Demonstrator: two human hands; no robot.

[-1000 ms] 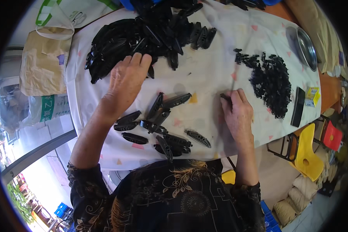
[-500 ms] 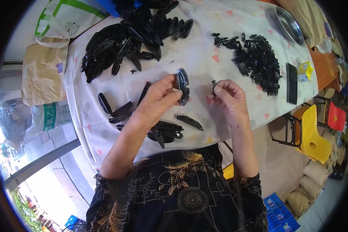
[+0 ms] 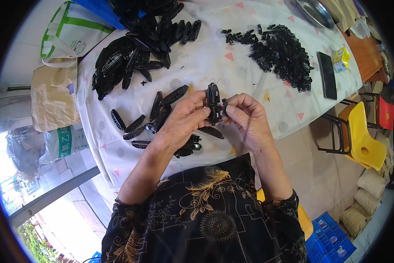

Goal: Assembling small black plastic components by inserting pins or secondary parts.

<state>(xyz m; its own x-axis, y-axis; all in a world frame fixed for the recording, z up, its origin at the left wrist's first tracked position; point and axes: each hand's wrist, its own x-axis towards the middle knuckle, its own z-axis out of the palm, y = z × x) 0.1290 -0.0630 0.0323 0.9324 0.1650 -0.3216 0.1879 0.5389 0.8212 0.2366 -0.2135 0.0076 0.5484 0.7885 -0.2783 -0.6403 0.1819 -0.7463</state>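
Note:
Upright between the thumb and fingers of my left hand (image 3: 186, 117) is a long black plastic part (image 3: 213, 103) with rounded ends. My right hand (image 3: 248, 117) is closed in a pinch on a small black plastic piece (image 3: 224, 105), held against or very close to the long part's right side; the fingertips partly hide it. Several similar long black parts (image 3: 156, 105) lie loose on the table left of my left hand. Under my left wrist and forearm sit more of them (image 3: 189, 147), partly covered.
A big heap of long black parts (image 3: 113, 61) fills the far left. A pile of small black pieces (image 3: 281, 57) lies at far right, beside a black phone-like slab (image 3: 326, 75), a small yellow box (image 3: 341, 59) and a metal bowl (image 3: 316, 13). Yellow chair (image 3: 364, 136) stands right.
My right hand has moved left, bringing the small piece up to the long part. The long part has shifted slightly right in my left hand. The whole view has turned a little.

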